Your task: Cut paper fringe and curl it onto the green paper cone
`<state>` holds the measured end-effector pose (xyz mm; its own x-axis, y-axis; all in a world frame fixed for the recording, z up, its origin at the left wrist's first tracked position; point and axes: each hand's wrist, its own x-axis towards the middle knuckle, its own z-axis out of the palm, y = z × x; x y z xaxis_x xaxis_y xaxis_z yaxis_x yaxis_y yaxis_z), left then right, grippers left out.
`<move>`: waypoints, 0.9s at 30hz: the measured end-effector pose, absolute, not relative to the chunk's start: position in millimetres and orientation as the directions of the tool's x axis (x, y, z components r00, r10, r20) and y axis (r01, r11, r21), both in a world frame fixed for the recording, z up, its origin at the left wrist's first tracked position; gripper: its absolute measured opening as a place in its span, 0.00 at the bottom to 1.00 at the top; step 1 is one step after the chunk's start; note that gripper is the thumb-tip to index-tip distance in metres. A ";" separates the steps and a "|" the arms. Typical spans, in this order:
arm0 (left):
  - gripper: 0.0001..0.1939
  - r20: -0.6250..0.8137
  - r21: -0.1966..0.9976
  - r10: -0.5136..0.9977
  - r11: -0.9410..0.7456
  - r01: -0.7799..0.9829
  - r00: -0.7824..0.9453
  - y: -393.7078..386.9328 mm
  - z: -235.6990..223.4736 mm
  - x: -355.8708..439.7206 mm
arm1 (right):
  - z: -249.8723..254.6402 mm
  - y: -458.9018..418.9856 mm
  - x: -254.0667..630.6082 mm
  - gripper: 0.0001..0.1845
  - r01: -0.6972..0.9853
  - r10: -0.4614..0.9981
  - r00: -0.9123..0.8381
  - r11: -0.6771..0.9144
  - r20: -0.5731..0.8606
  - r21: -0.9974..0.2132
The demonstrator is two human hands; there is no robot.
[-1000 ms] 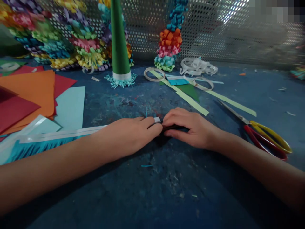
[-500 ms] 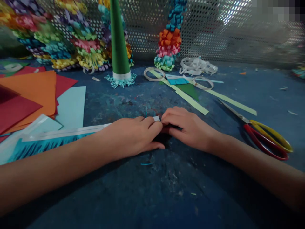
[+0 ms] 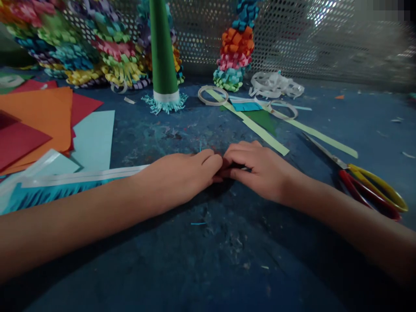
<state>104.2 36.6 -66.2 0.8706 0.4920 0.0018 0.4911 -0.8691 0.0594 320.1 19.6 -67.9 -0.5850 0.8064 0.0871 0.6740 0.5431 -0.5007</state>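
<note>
Technician A: State the position and condition of each hand.
Technician B: The left hand (image 3: pixel 186 177) lies palm down over the tabletop (image 3: pixel 156 264), fingers bent together. The right hand (image 3: pixel 264 173) faces it, fingers curled toward the thumb. The fingertips of both hands meet or nearly meet. What they pinch, if anything, is hidden; grip cannot be confirmed for either hand.

Technician A: Locate the workpiece.
Technician B: The blue fringed paper strip (image 3: pixel 65 190), with a white upper band, lies at left. It runs behind the left forearm toward the left hand; its far end is concealed.

Technician A: List the items on the left side.
Technician B: An orange paper sheet (image 3: pixel 42 110) lies over red sheets, with a light blue paper sheet (image 3: pixel 95 136) beside them.

Technician A: And beyond the hands?
Technician B: A green paper cone (image 3: pixel 163 60) stands upright, light blue fringe around its base. To its right are two tape rings, one nearer the cone (image 3: pixel 202 100) and one farther right (image 3: pixel 282 117), plus pale green paper strips (image 3: pixel 266 138).

Technician A: Scissors?
Technician B: The scissors (image 3: pixel 343 165), with red and yellow handles, rest right of the right hand, blades pointing away from the person.
</note>
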 end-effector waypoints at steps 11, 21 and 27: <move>0.07 0.013 -0.008 0.426 -0.904 0.426 0.904 37.4 -70.8 98.7 | -64.9 8.9 327.1 0.08 0.629 0.723 -0.678 0.665 0.133 -0.402; 0.13 -0.022 0.067 0.541 -0.838 0.541 0.841 36.3 -60.7 100.0 | -69.2 17.7 325.2 0.09 0.654 0.753 -0.650 0.624 0.103 -0.428; 0.18 -0.075 -0.002 0.486 -0.873 0.487 0.871 34.7 -58.6 104.6 | -67.1 23.4 325.4 0.07 0.663 0.775 -0.630 0.572 0.053 -0.482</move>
<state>104.6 34.7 -58.6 0.8706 0.4861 -0.0752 0.4874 -0.8732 -0.0018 325.4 23.4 -67.1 -0.6299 0.7749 0.0531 0.6635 0.5724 -0.4819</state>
